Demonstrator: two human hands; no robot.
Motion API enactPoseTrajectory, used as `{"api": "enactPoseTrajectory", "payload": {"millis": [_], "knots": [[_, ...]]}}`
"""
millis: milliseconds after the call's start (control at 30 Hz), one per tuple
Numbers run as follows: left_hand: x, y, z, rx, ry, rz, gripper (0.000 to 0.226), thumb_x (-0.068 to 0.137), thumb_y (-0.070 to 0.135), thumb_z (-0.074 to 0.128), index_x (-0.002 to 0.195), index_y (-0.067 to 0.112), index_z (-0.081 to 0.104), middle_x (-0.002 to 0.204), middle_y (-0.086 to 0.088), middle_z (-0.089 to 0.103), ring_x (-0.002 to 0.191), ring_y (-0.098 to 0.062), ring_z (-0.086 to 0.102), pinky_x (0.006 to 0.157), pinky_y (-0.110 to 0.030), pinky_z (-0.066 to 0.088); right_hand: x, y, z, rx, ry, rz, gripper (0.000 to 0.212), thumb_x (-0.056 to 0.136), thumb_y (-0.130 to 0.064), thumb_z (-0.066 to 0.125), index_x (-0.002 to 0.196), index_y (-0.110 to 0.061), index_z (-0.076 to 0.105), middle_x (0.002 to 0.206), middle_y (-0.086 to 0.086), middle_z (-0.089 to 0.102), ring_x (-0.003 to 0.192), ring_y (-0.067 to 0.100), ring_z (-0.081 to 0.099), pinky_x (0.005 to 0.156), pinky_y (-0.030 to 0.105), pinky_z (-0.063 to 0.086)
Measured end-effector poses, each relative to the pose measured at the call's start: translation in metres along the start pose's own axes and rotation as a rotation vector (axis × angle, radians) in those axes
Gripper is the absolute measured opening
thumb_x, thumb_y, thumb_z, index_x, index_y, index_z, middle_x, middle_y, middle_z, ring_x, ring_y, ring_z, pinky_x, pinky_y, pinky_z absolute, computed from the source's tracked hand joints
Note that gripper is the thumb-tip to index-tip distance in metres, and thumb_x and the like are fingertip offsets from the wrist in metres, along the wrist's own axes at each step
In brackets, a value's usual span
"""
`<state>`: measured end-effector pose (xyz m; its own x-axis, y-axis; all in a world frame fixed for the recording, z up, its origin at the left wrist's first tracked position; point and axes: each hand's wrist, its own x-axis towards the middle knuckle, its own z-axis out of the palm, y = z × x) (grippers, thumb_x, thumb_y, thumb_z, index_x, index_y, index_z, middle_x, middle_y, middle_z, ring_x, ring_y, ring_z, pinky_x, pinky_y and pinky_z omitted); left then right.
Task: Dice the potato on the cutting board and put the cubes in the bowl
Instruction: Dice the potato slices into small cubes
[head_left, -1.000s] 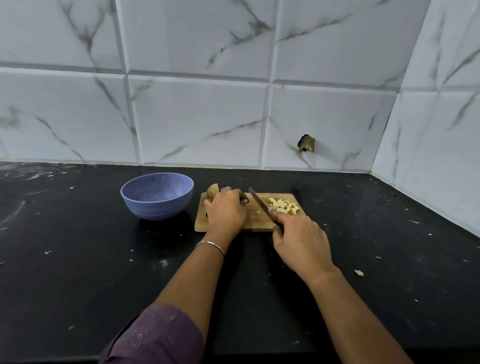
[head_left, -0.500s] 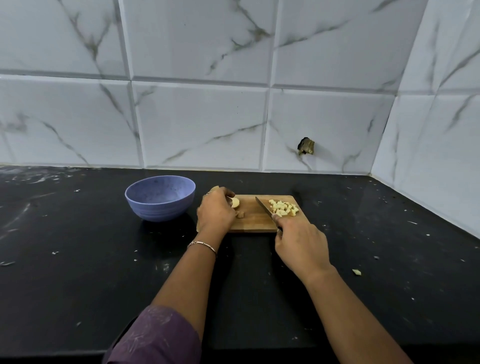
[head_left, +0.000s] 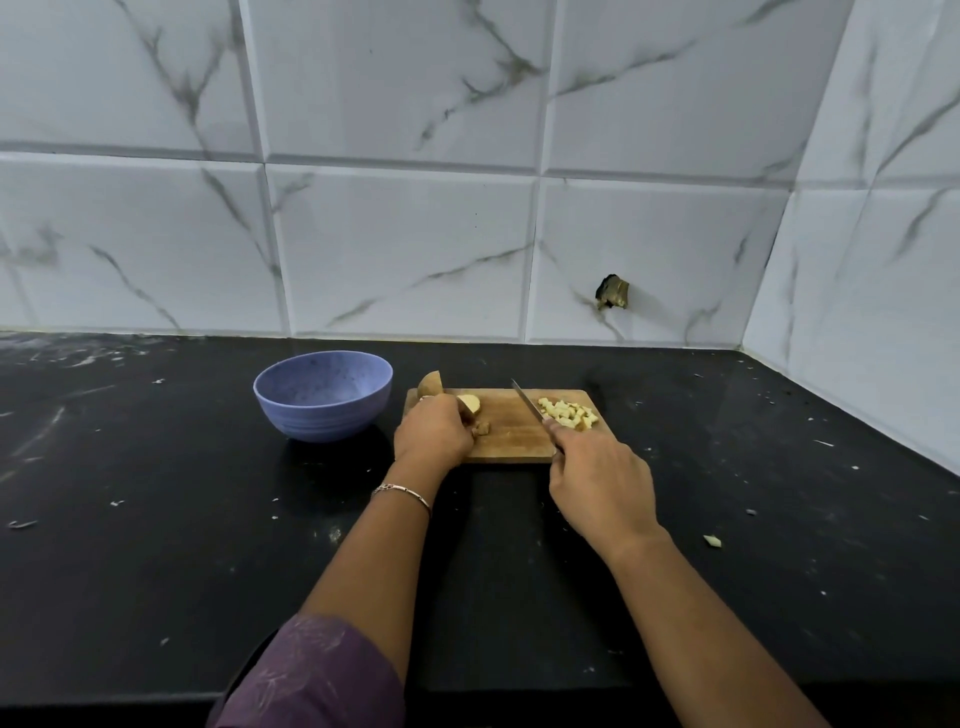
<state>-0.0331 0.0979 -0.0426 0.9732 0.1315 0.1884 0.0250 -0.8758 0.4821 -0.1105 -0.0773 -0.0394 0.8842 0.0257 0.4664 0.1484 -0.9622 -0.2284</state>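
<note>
Worktop: black worktop, dusted with pale flecks, meeting a white marble-patterned tiled wall at the back and on the right.
Cutting board: wooden cutting board lying flat, just right of the bowl; its near left corner is covered by the left hand.
Bowl: blue bowl upright on the worktop, apart from the board; no cubes can be seen inside it, though its floor is partly hidden by the near wall.
Potato: uncut brown-skinned potato piece at the far left corner of the board, its lower part hidden behind the left hand.
Potato slice: pale potato slice on the board, pinched at the left fingertips; how much of it lies under the fingers cannot be told.
Small offcut: small offcut on the board, just beside the left hand.
Cubes: heap of pale cubes at the far right of the board, just right of the blade.
Left hand: left hand, curled closed over the slice, a thin bracelet at the wrist.
Right hand: right hand, closed round the knife handle, which it hides entirely.
Knife: knife blade slanting up and away over the board's middle; whether its edge touches the wood cannot be told.
Stray piece: stray piece on the worktop, well right of the right forearm.
Sleeve: purple sleeve, cut off by the lower edge.
Wall mark: dark broken spot in a tile; its nature is unclear.
</note>
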Motion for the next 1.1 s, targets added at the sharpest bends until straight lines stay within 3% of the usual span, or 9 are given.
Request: {"api": "enactPoseTrajectory", "payload": {"millis": [267, 467, 567, 867, 1100], "knots": [[-0.008, 0.004, -0.004, 0.063, 0.129, 0.008, 0.019, 0.095, 0.018, 0.055, 0.111, 0.014, 0.065, 0.115, -0.009, 0.062, 0.111, -0.026, 0.058, 0.082, -0.037, 0.049, -0.003, -0.003, -0.006, 0.026, -0.007, -0.018, 0.046, 0.103, -0.027, 0.049, 0.147, -0.038, 0.044, 0.098, -0.009, 0.061, 0.081, 0.008, 0.058, 0.073, 0.026, 0.051], [-0.011, 0.020, 0.003, -0.018, 0.099, 0.130, 0.023, 0.096, 0.031, 0.056, 0.113, 0.022, 0.069, 0.112, 0.001, 0.069, 0.109, -0.018, 0.061, 0.100, -0.038, 0.045, -0.004, -0.004, -0.008, 0.060, -0.010, 0.002, 0.045, 0.103, -0.027, 0.048, 0.147, -0.036, 0.045, 0.094, -0.010, 0.053, 0.075, 0.008, 0.050, 0.067, 0.023, 0.043], [-0.013, 0.029, 0.013, 0.040, 0.126, 0.164, 0.021, 0.097, 0.035, 0.057, 0.110, 0.024, 0.070, 0.111, 0.004, 0.068, 0.108, -0.016, 0.060, 0.104, -0.046, 0.041, -0.003, -0.004, -0.008, 0.104, -0.009, 0.013, 0.044, 0.103, -0.028, 0.049, 0.146, -0.033, 0.047, 0.103, -0.006, 0.061, 0.088, 0.011, 0.060, 0.075, 0.026, 0.049], [-0.007, 0.036, 0.027, 0.158, 0.203, 0.178, 0.020, 0.094, 0.040, 0.059, 0.105, 0.029, 0.071, 0.110, 0.007, 0.066, 0.106, -0.015, 0.057, 0.092, -0.042, 0.037, -0.002, -0.004, -0.006, 0.114, -0.020, -0.005, 0.044, 0.103, -0.029, 0.049, 0.146, -0.033, 0.047, 0.108, -0.005, 0.063, 0.094, 0.011, 0.060, 0.077, 0.026, 0.051], [-0.006, 0.037, 0.027, 0.125, 0.186, 0.149, 0.017, 0.093, 0.038, 0.060, 0.100, 0.028, 0.071, 0.104, 0.007, 0.067, 0.101, -0.014, 0.059, 0.094, -0.044, 0.035, 0.000, -0.003, -0.001, 0.089, -0.022, -0.005, 0.043, 0.103, -0.029, 0.047, 0.146, -0.032, 0.048, 0.104, -0.006, 0.063, 0.089, 0.010, 0.060, 0.073, 0.026, 0.053]]}}
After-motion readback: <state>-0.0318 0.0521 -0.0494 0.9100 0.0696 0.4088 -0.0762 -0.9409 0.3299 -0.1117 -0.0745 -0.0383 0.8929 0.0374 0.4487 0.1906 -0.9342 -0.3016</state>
